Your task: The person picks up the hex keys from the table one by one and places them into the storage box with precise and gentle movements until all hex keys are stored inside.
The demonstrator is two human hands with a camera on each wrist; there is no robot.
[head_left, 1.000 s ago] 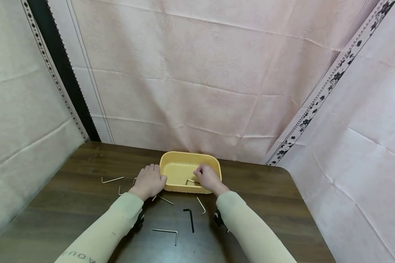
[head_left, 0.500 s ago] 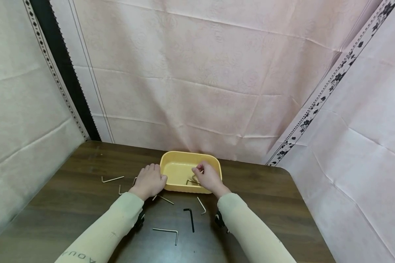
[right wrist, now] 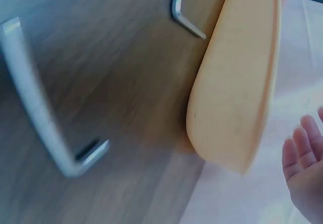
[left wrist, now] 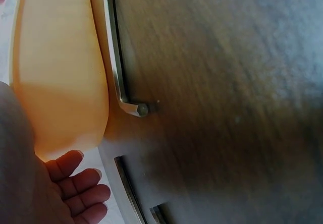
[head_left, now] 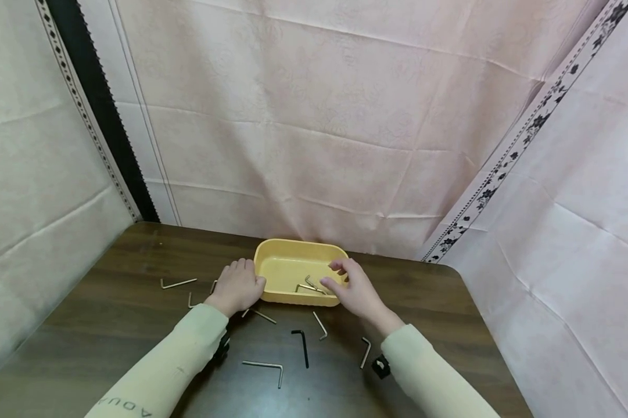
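Observation:
My left hand (head_left: 237, 288) holds the left end of a yellow plastic tray (head_left: 300, 299), its thumb over the rim. In the left wrist view its fingers (left wrist: 86, 191) lie loosely bent just beyond the tray's end. My right hand (head_left: 356, 290) is over the tray's right end, thumb and fingers spread, holding nothing. Inside the tray lie L-shaped hex keys (head_left: 307, 288), one across another. Near my right wrist a silver hex key (head_left: 365, 352) lies on the table; it looms large in the right wrist view.
More hex keys are scattered on the brown wooden table (head_left: 423, 325): a black one (head_left: 304, 348), a long silver one (head_left: 264, 366), a small one (head_left: 320, 325) before the tray, and others to the left, including one (head_left: 178, 284). Pale cloth (head_left: 293, 145) hangs behind and at both sides.
My right hand has let go of a hex key into the tray, spread its fingers and moved right. A silver hex key by that wrist has come into sight. The left hand stays put.

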